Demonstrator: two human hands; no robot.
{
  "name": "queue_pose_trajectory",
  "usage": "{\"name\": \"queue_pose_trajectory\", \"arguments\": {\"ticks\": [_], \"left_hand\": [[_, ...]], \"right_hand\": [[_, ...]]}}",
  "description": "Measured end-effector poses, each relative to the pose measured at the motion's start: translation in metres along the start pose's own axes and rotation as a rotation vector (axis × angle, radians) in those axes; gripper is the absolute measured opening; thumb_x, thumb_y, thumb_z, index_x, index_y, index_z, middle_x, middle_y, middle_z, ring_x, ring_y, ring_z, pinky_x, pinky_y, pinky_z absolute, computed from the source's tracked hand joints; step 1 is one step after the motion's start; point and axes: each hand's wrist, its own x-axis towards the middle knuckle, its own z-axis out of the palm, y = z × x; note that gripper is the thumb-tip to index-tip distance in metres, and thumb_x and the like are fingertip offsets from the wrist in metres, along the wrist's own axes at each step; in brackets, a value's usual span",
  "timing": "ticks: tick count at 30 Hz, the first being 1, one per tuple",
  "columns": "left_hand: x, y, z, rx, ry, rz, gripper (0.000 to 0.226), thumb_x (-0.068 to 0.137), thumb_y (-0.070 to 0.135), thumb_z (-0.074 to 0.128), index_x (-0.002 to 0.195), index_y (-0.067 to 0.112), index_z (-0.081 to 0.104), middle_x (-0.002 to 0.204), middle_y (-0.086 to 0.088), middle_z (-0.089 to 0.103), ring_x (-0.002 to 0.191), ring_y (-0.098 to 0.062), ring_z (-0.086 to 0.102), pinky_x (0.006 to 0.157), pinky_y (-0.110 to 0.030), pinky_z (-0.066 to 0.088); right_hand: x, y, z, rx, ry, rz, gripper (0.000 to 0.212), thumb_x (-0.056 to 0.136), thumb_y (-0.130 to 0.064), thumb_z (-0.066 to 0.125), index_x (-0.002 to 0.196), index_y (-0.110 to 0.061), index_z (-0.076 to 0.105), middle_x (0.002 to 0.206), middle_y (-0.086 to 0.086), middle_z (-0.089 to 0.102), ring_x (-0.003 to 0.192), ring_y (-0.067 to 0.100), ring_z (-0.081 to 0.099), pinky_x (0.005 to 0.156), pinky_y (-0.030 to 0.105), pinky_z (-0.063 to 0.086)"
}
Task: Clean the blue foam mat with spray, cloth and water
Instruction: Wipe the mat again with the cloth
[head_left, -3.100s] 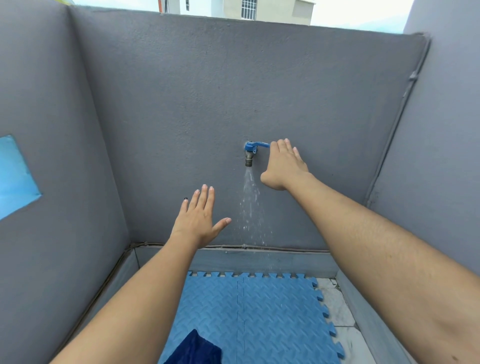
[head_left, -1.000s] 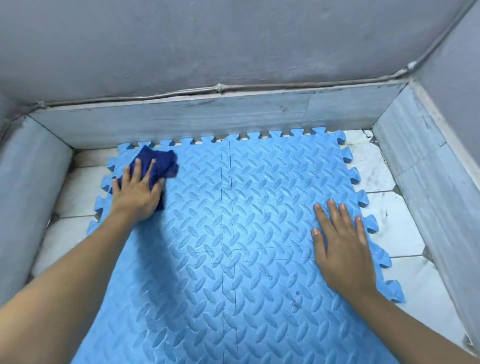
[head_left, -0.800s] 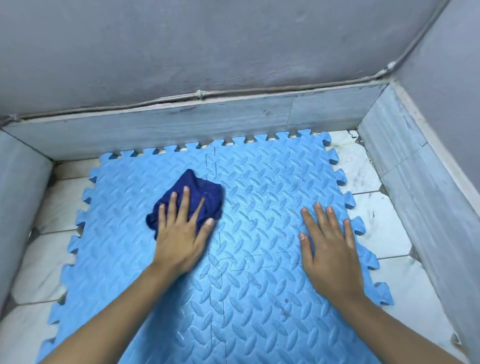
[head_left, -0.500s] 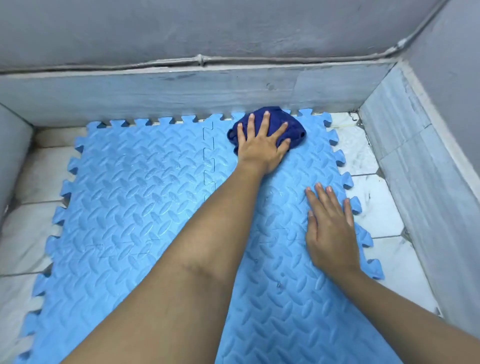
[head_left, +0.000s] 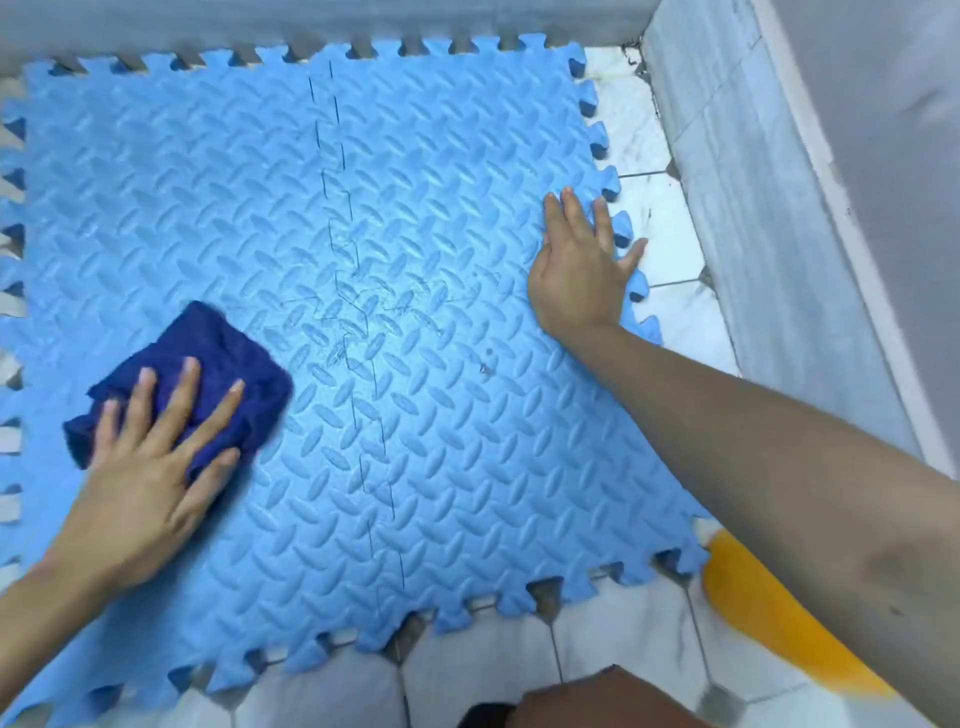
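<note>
The blue foam mat (head_left: 415, 208), made of interlocking tiles with a raised pattern, lies flat on the white tiled floor and fills most of the view. A dark blue cloth (head_left: 218, 353) sits bunched on the mat's left side. My left hand (head_left: 150, 467) presses down on the cloth with fingers spread over it. My right hand (head_left: 582, 270) lies flat and open on the mat's right edge, its little finger reaching past the notched border. A small dark speck (head_left: 485, 368) marks the mat near the middle.
White floor tiles (head_left: 665, 208) show along the right and near edges. A grey tiled skirting and grey wall (head_left: 779, 182) close off the right side. A yellow-orange object (head_left: 769, 613) lies on the floor by the near right corner. A knee (head_left: 597, 701) shows at the bottom.
My left hand has dragged the cloth from the far right part of the mat to the near left. The right hand stayed at the right edge. The view has tilted further down.
</note>
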Motion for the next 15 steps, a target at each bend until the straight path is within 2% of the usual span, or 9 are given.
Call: {"name": "queue_pose_trajectory", "arguments": {"ticks": [1, 3, 5, 7, 10, 12, 13, 15], "left_hand": [[-0.008, 0.026, 0.005, 0.039, 0.026, 0.134, 0.059, 0.097, 0.058, 0.014, 0.15, 0.036, 0.023, 0.159, -0.006, 0.019, 0.147, -0.032, 0.007, 0.117, -0.046, 0.001], [-0.019, 0.082, 0.02, 0.116, 0.045, 0.513, 0.058, 0.095, 0.056, 0.03, 0.148, 0.032, 0.031, 0.157, -0.008, 0.024, 0.144, -0.038, 0.017, 0.115, -0.052, 0.014], [0.0, 0.116, 0.023, 0.174, 0.059, 0.704, 0.06, 0.093, 0.056, 0.037, 0.148, 0.035, 0.03, 0.158, -0.004, 0.024, 0.144, -0.036, 0.02, 0.113, -0.053, 0.019], [0.039, 0.116, 0.017, 0.17, 0.081, 0.635, 0.06, 0.093, 0.059, 0.031, 0.149, 0.039, 0.024, 0.159, 0.0, 0.02, 0.146, -0.031, 0.017, 0.115, -0.05, 0.014], [0.081, 0.081, 0.002, 0.047, 0.11, 0.251, 0.06, 0.091, 0.062, 0.018, 0.149, 0.045, 0.011, 0.161, 0.002, 0.013, 0.148, -0.029, 0.009, 0.116, -0.049, 0.003], [0.091, 0.058, -0.003, -0.076, 0.129, -0.011, 0.061, 0.09, 0.062, 0.012, 0.149, 0.047, 0.009, 0.162, 0.005, 0.005, 0.148, -0.027, -0.001, 0.116, -0.049, -0.002], [0.089, 0.056, -0.006, -0.117, 0.13, -0.084, 0.061, 0.09, 0.061, 0.01, 0.15, 0.046, 0.01, 0.162, 0.005, 0.003, 0.148, -0.027, -0.005, 0.116, -0.05, -0.005], [0.078, 0.068, -0.003, -0.085, 0.132, -0.033, 0.062, 0.092, 0.06, 0.009, 0.151, 0.041, 0.011, 0.162, 0.001, 0.004, 0.148, -0.03, -0.005, 0.116, -0.05, -0.005]], "right_hand": [[0.0, 0.0, -0.001, -0.004, -0.01, -0.005, 0.054, 0.099, -0.023, 0.035, 0.153, -0.026, 0.026, 0.161, -0.011, 0.02, 0.151, 0.022, 0.01, 0.112, 0.071, 0.008], [-0.001, 0.001, -0.001, 0.02, -0.027, -0.018, 0.054, 0.1, -0.022, 0.033, 0.153, -0.025, 0.025, 0.162, -0.01, 0.018, 0.151, 0.024, 0.008, 0.112, 0.07, 0.007], [0.004, 0.006, -0.004, 0.09, -0.066, -0.058, 0.051, 0.102, -0.022, 0.032, 0.153, -0.024, 0.027, 0.163, -0.009, 0.017, 0.151, 0.024, 0.006, 0.113, 0.069, 0.004], [0.004, 0.02, -0.014, 0.208, -0.112, -0.104, 0.051, 0.101, -0.016, 0.037, 0.151, -0.018, 0.032, 0.163, 0.0, 0.018, 0.151, 0.025, 0.008, 0.117, 0.064, 0.005], [-0.036, 0.048, -0.026, 0.303, -0.047, -0.041, 0.051, 0.096, -0.003, 0.04, 0.147, -0.009, 0.039, 0.16, 0.012, 0.024, 0.15, 0.028, 0.014, 0.12, 0.053, 0.011], [-0.086, 0.068, -0.021, 0.247, -0.001, 0.006, 0.047, 0.1, -0.009, 0.036, 0.147, -0.01, 0.039, 0.159, 0.011, 0.027, 0.15, 0.03, 0.015, 0.12, 0.052, 0.007], [-0.109, 0.075, -0.017, 0.227, -0.005, 0.014, 0.048, 0.102, -0.015, 0.032, 0.15, -0.012, 0.035, 0.16, 0.009, 0.025, 0.15, 0.03, 0.014, 0.121, 0.051, 0.007], [-0.131, 0.083, -0.008, 0.231, -0.015, 0.013, 0.052, 0.102, -0.023, 0.025, 0.154, -0.015, 0.026, 0.162, 0.008, 0.019, 0.151, 0.029, 0.011, 0.122, 0.046, 0.006]]}}
